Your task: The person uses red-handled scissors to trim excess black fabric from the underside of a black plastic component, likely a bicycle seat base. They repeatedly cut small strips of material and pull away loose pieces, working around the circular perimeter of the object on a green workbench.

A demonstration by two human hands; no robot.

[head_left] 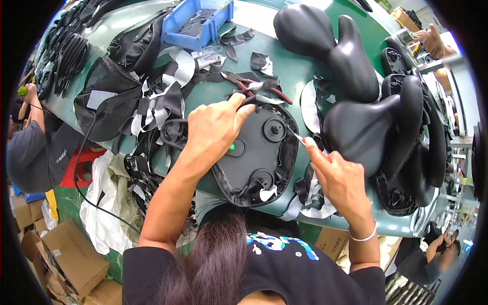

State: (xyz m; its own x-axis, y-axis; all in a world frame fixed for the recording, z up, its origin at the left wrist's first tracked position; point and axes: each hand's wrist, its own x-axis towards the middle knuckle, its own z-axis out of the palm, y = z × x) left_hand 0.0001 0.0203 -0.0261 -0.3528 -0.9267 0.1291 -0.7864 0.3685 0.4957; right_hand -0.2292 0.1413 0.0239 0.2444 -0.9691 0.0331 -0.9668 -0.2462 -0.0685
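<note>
An upturned bicycle saddle (249, 162) lies at the near table edge, its grey-black underside up and its black cover folded over the rim. My left hand (216, 124) reaches across it, fingers closed at the far left part of its edge. In my right hand (340, 178) is a red-handled tool (300, 138) with a thin metal blade. The blade's tip points at the saddle's right rim; whether it touches cannot be seen. Red-handled pliers (246, 87) lie just beyond the saddle among black scraps.
Finished-looking black saddles (361, 127) are heaped at the right. Cut cover scraps (165, 101) litter the left side, near a black mesh bag (109, 96). A blue bin (198, 23) holding dark pieces stands at the back. Another person (38, 152) is at the far left.
</note>
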